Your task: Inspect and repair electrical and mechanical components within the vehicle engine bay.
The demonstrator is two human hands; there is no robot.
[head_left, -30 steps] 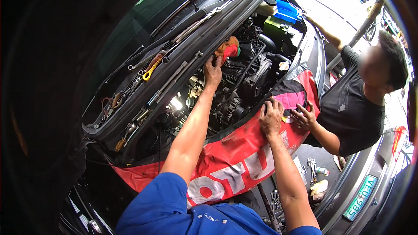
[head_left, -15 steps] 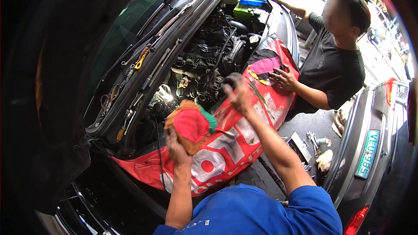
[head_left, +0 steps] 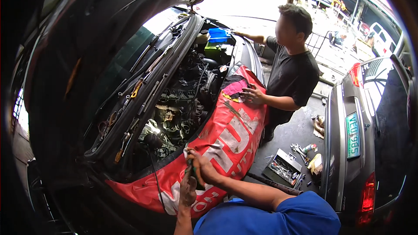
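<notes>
My left hand (head_left: 188, 190) and my right hand (head_left: 205, 168) are together over the near part of a red cover sheet (head_left: 213, 152) with white lettering, draped over the car's fender. Between them is a bunched rag (head_left: 200, 176), with only small bits of green and orange showing. My right fingers curl round it from the right. The left hand is upright and pressed against it, its fingers partly hidden behind the right hand. Beyond the sheet lies the open engine bay (head_left: 178, 104), where a lamp lights the near end.
A co-worker (head_left: 291, 65) in a black shirt leans on the fender, one hand near a pink-and-black rag (head_left: 234, 88). Wrenches (head_left: 136, 89) lie along the cowl. The raised hood (head_left: 56, 104) looms at left. A toolbox (head_left: 285, 167) stands on the floor before a parked car (head_left: 348, 161).
My right hand has come down and left to meet the left hand. The rag, spread out before, is now bunched between them. The view has tilted up, showing more of the surroundings.
</notes>
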